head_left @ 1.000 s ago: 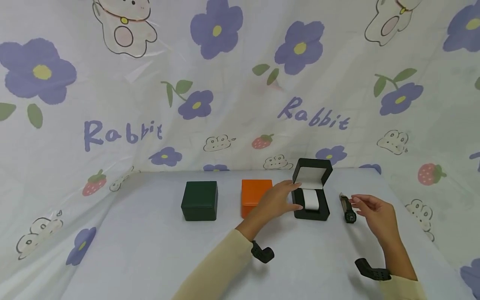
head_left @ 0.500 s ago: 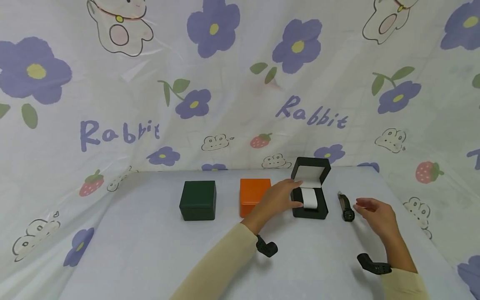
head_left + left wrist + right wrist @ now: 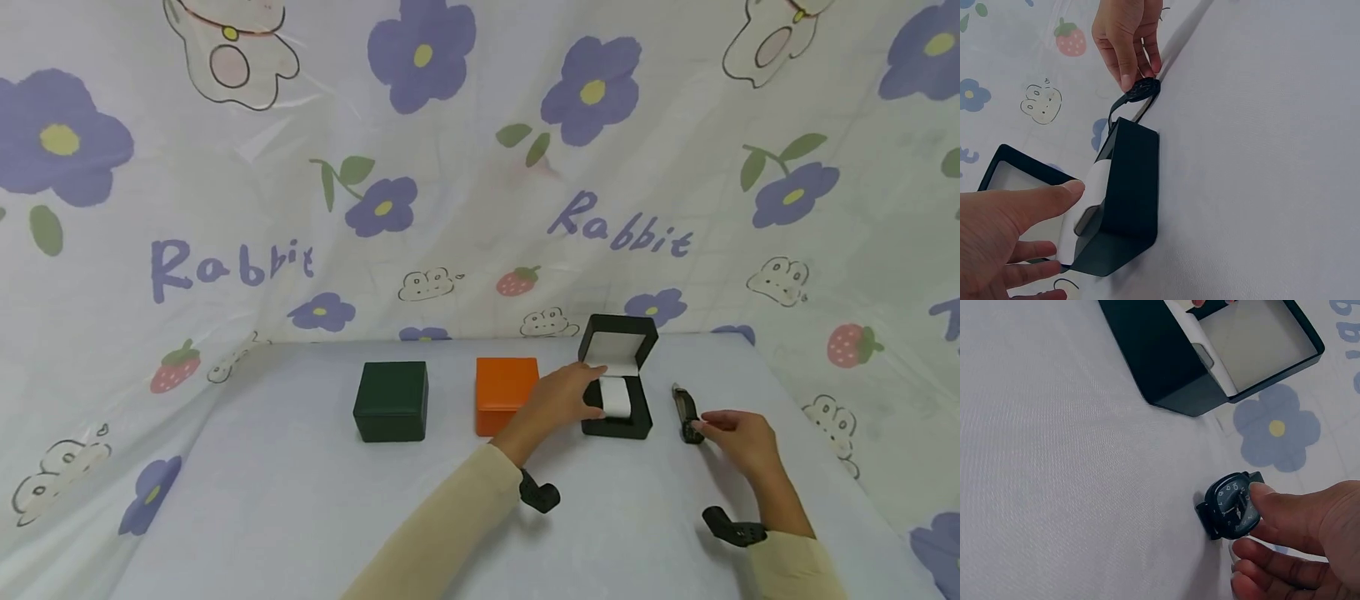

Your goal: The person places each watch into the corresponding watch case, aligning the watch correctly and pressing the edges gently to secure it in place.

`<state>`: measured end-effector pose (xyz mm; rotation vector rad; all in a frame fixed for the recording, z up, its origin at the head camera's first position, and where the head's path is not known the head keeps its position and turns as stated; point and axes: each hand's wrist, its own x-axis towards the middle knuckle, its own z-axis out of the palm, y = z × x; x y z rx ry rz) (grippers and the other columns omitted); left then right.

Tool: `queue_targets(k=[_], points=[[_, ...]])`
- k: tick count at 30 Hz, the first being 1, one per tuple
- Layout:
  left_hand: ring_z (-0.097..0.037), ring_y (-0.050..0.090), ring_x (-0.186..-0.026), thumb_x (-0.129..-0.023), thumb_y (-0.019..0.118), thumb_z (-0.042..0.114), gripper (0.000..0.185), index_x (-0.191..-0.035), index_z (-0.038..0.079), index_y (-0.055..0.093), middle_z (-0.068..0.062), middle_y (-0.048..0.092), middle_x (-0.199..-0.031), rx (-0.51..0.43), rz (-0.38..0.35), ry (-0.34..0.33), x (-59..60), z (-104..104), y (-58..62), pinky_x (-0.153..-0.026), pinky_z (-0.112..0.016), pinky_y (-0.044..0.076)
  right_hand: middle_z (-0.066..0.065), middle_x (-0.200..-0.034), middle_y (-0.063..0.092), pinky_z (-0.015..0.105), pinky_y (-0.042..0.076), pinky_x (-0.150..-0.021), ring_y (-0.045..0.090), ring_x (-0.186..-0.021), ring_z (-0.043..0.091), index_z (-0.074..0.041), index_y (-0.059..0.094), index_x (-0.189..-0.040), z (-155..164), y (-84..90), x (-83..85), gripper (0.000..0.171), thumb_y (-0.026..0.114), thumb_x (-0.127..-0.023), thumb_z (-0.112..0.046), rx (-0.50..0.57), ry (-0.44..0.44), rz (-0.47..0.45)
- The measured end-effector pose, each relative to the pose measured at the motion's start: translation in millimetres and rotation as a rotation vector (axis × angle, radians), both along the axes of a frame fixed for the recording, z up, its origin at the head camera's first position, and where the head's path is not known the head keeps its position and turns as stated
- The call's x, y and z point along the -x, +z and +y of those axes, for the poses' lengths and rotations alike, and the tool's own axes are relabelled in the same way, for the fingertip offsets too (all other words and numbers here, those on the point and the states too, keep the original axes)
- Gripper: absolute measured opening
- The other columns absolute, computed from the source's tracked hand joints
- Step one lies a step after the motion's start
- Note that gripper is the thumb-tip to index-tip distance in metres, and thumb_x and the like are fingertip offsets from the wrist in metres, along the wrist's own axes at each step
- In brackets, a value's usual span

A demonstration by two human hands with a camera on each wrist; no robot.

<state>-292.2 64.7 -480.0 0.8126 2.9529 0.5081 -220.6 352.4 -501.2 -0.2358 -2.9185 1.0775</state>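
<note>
We see the right hand [image 3: 741, 437] pinching the black wristwatch [image 3: 687, 419] near the far right corner of the white table [image 3: 285, 508]. The left hand [image 3: 551, 404], fingers extended, is at the open black watch box [image 3: 617, 428] holding a white cushion [image 3: 616, 397]. Leftward, along the far edge, we see an orange box [image 3: 506, 382] and a dark green box [image 3: 391, 404].

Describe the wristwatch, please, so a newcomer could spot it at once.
On the white table, look right past the green box and orange box to the open black box. To its right is the dark wristwatch, pinched by the right hand. Unlike the boxes, it has a dial.
</note>
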Motion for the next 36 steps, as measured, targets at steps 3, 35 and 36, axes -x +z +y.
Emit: queue_targets(k=[3,35,36], points=[[-0.013,0.059,-0.123,-0.084,0.083,0.045,0.077,-0.152,0.027,0.05,0.002,0.059,-0.142,-0.007,0.005,0.003,0.1,2,-1.3,-0.097,-0.03,0.054,0.028,-0.112,0.07,0.042,0.054,-0.072,0.063,-0.102,0.043,0.011,0.068,-0.119,-2,-2.2,1.5,0.044,0.068,-0.098,-0.027,0.001,-0.007,0.003],[-0.02,0.046,-0.116,-0.082,0.082,0.052,0.069,-0.14,0.021,0.063,-0.008,0.053,-0.132,0.153,0.119,-0.009,17.9,29,-16.2,-0.077,-0.026,0.056,0.011,-0.105,0.071,0.029,0.049,-0.077,0.06,-0.095,0.019,0.003,0.066,-0.117,-15,4.6,-3.0,0.046,0.064,-0.1,-0.04,0.177,-0.01,0.011],[-0.02,0.045,-0.117,-0.082,0.083,0.051,0.067,-0.139,0.021,0.064,-0.008,0.053,-0.132,0.152,0.112,-0.006,18.5,31,-17.3,-0.077,-0.026,0.055,0.011,-0.106,0.071,0.029,0.049,-0.078,0.06,-0.096,0.019,0.003,0.065,-0.118,-16,5.4,-3.7,0.046,0.063,-0.101,-0.04,0.189,-0.007,0.011]])
